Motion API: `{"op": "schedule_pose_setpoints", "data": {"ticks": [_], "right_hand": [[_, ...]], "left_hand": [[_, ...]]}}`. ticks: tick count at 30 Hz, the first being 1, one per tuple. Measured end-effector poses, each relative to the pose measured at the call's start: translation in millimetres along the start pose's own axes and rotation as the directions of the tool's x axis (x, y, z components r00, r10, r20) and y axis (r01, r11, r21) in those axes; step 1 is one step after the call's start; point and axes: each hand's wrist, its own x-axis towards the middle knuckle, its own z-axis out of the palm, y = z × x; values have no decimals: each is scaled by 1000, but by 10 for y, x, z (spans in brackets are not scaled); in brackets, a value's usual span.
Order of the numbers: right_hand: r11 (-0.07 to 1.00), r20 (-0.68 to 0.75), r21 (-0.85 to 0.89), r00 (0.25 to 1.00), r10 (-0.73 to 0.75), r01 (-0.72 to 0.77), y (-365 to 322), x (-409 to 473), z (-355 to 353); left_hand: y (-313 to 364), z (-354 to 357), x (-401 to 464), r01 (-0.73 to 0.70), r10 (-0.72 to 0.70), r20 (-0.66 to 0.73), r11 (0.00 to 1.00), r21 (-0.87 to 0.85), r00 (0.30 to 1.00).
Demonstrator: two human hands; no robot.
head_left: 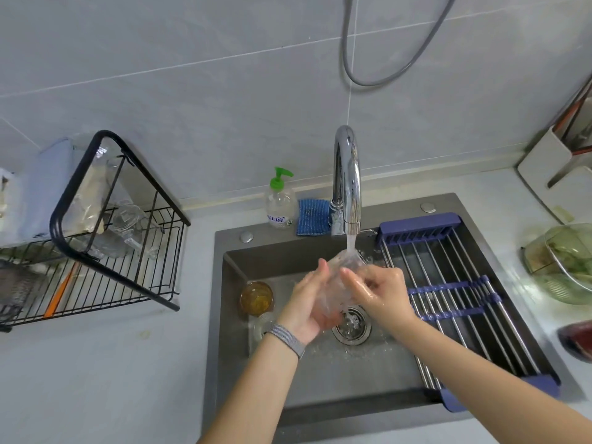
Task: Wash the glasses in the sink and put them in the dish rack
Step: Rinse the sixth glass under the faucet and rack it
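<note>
I hold a clear glass (340,283) tilted under the running tap (347,184), over the grey sink (234,315). My left hand (309,302) cups its lower body from the left. My right hand (379,288) touches its upper side near the rim, fingers wet. Water streams into the glass. An amber glass (257,298) stands at the sink's left wall, with another clear glass (262,326) just in front of it. The black wire dish rack (128,251) stands on the counter to the left and holds clear glassware (123,230).
A soap bottle with a green pump (279,201) and a blue sponge (312,217) sit behind the sink. A blue roll-up drying rack (464,290) covers the sink's right side. A glass bowl with greens (567,264) sits on the right counter.
</note>
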Motion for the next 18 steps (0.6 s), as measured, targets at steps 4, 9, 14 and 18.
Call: {"op": "schedule_pose_setpoints", "data": {"ticks": [4,9,14,18], "right_hand": [[992,96,-117,995,-32,43,46,68,-20],[694,135,211,724,677,-688,-203,267,92],[955,44,-65,955,294,-291,-218,119,141],[955,60,-22,953,297,-296,-72,217,163]], "left_hand": [[27,135,-47,89,-89,14,974,-208,996],[-119,142,126,-354,439,-248,878,321,864],[-58,82,156,-106,98,-204,994,-31,974],[-76,89,141,-189,168,-229,979,-73,959]]}}
